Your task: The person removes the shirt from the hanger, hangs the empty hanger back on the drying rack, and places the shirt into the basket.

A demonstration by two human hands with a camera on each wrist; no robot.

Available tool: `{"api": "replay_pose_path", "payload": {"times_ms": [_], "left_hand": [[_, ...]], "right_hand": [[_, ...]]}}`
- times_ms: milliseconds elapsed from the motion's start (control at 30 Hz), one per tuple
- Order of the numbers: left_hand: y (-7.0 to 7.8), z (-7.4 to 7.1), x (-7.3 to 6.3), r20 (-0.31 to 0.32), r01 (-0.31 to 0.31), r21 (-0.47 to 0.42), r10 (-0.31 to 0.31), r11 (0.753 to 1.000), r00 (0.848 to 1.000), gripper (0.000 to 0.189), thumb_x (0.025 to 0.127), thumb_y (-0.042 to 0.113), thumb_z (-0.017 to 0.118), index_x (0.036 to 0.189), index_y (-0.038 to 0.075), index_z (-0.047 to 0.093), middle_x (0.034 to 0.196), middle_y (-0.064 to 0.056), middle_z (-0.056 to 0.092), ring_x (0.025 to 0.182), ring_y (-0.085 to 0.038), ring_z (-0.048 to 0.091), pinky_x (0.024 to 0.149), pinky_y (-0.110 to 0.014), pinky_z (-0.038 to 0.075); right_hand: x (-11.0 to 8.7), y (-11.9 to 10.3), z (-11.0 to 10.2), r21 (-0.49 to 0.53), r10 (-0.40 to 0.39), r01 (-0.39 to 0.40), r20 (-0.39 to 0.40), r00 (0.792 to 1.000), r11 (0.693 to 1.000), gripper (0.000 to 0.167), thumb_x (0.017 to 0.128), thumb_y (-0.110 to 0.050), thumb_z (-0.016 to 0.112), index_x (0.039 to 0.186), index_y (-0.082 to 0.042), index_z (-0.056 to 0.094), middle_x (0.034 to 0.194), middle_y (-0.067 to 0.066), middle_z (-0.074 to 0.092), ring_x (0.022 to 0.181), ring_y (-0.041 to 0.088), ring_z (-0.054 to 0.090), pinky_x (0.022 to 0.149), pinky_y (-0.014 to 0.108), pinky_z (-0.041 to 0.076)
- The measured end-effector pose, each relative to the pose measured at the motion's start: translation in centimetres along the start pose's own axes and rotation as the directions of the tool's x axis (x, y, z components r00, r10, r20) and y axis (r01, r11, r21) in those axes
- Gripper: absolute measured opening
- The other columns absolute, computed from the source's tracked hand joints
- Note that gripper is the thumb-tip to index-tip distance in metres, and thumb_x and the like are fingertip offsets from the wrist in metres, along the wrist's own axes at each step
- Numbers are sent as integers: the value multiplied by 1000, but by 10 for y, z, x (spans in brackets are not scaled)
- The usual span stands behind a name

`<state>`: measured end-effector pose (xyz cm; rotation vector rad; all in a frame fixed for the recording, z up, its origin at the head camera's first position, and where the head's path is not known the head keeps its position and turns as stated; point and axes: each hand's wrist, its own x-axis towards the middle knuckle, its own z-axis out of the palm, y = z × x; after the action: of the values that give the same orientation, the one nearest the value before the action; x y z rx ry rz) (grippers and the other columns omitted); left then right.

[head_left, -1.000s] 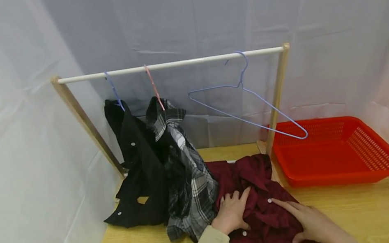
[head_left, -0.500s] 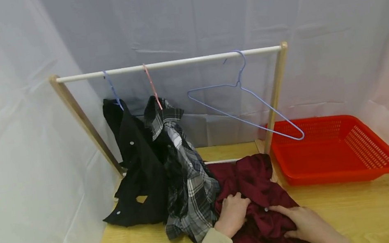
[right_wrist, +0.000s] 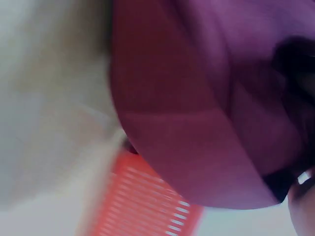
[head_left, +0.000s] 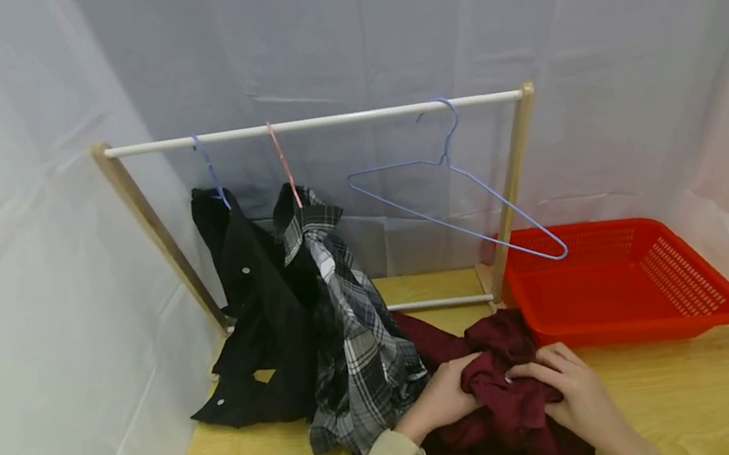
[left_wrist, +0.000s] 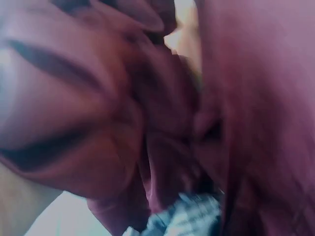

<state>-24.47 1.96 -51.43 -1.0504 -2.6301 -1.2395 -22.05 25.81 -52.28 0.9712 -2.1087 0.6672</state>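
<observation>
A maroon button-up shirt (head_left: 513, 413) is bunched up at the front of the table, its fabric raised between both hands. From the left, my left hand (head_left: 446, 396) holds the cloth, with its fingers hidden in the folds. On the other side, my right hand (head_left: 578, 392) pinches the shirt beside a small white button (head_left: 508, 377), fingers curled. Maroon fabric (left_wrist: 69, 98) fills most of the left wrist view, blurred. In the right wrist view a broad shirt edge (right_wrist: 182, 147) hangs close to the camera.
A rack with a white rail (head_left: 356, 117) stands behind. It carries a black shirt (head_left: 270, 349), a grey plaid shirt (head_left: 363, 344) close to my left wrist, and a bare blue hanger (head_left: 463, 229). A red basket (head_left: 638, 333) sits right of the rack.
The maroon shirt was spread flatter; now it is gathered and lifted, its far end pulled away from the rack's lower bar. My left hand has slid into the folds and my right fingers have curled.
</observation>
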Motion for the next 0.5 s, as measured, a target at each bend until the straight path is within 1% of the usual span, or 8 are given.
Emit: {"api": "replay_pose_path", "payload": {"times_ms": [33, 100, 133, 200, 300, 333, 400, 500], "left_hand": [[1, -1, 0, 0, -5, -54, 5, 999, 1000, 34, 86, 16, 78, 118, 10, 68, 113, -7, 73, 102, -5, 65, 89, -19, 50], [1, -2, 0, 19, 21, -123, -19, 992, 1000, 34, 86, 15, 76, 118, 7, 68, 114, -10, 73, 104, -4, 64, 92, -19, 49], [0, -1, 0, 35, 52, -146, -48, 988, 998, 36, 86, 15, 75, 120, 7, 68, 116, -10, 72, 104, -4, 63, 92, -19, 48], [-4, 3, -2, 67, 124, -141, -116, 982, 991, 42, 85, 14, 74, 125, 7, 67, 119, -10, 72, 106, -5, 64, 92, -20, 48], [-9, 12, -7, 110, 204, -47, -198, 978, 974, 44, 84, 14, 74, 128, 9, 65, 119, -9, 73, 105, -9, 66, 88, -21, 50], [-9, 14, -9, 116, 211, 1, -209, 978, 971, 45, 85, 16, 75, 128, 10, 65, 118, -8, 73, 105, -10, 67, 87, -22, 51], [-7, 15, -11, 124, 212, 104, -225, 972, 967, 46, 85, 20, 76, 129, 11, 64, 117, -6, 73, 103, -12, 68, 84, -23, 52], [-2, 8, -11, 136, 198, 223, -232, 955, 963, 47, 86, 27, 76, 130, 13, 63, 118, -3, 71, 104, -13, 68, 85, -26, 53]], "right_hand": [[4, 0, -2, 0, -2, 2, -14, 1000, 1000, 21, 91, -39, 75, 110, -30, 75, 106, 0, 63, 92, 16, 55, 77, 28, 43], [10, 3, -4, -11, 6, -6, 11, 1000, 1000, 27, 96, -52, 65, 110, -31, 74, 121, 6, 60, 103, 21, 57, 81, 34, 45], [11, 4, -3, -10, 16, -16, 47, 999, 1000, 31, 93, -53, 68, 113, -30, 72, 130, 9, 57, 107, 24, 58, 82, 36, 47], [12, 6, 3, 11, 53, -56, 168, 984, 998, 45, 84, -39, 84, 123, -27, 67, 140, 9, 54, 114, 26, 60, 85, 42, 51], [10, 9, 16, 34, 96, -118, 377, 921, 992, 90, 67, -9, 94, 145, -22, 52, 147, 10, 51, 117, 28, 62, 86, 46, 55], [8, 10, 21, 29, 106, -130, 424, 900, 991, 96, 66, -7, 93, 149, -21, 47, 145, 9, 54, 116, 28, 63, 87, 46, 56], [7, 11, 27, 16, 109, -132, 477, 872, 991, 99, 69, -12, 93, 153, -21, 43, 136, 9, 60, 111, 27, 65, 86, 47, 56], [6, 14, 29, -11, 115, -126, 484, 867, 992, 89, 70, -25, 93, 148, -21, 51, 117, 6, 65, 100, 25, 66, 83, 47, 55]]}}
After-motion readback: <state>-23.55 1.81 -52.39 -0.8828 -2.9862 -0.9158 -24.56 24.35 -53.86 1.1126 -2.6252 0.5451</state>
